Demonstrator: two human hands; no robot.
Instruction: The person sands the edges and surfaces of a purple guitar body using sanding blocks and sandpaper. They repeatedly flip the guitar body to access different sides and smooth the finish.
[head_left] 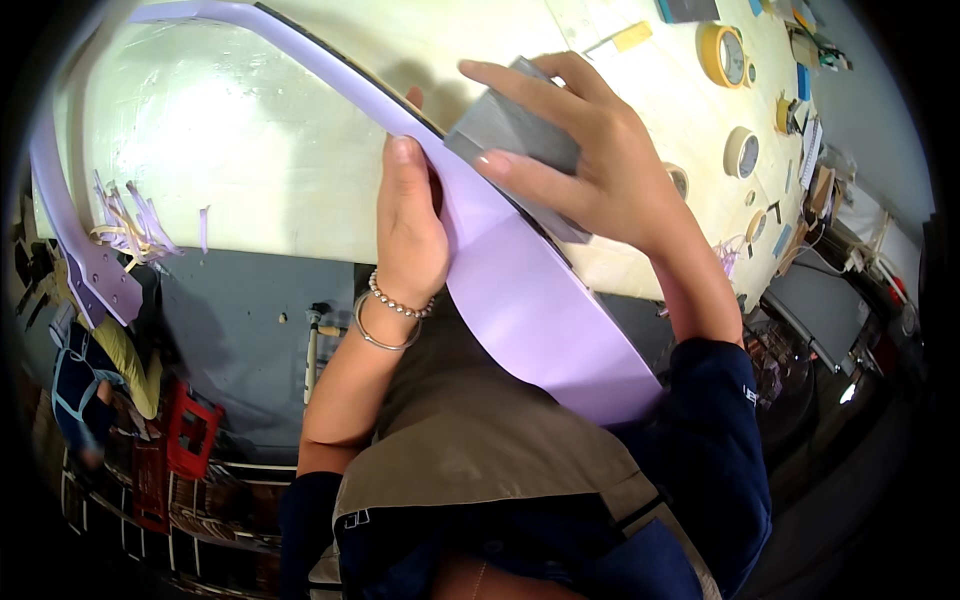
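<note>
A long, glossy lilac panel curves from the far left of the table toward my lap, widening at its near end. A dark strip runs along its upper edge. My left hand is closed round its narrow middle, thumb on the lilac face and the other fingers mostly hidden behind. My right hand grips a grey rectangular block, probably a sanding block, which lies against the dark-lined edge just right of my left hand. The panel's wide end rests against my brown apron.
The pale table carries lilac and cream scraps at left. Yellow tape and a cream tape roll lie at right. Another lilac piece hangs over the left edge. A person and a red stool are lower left.
</note>
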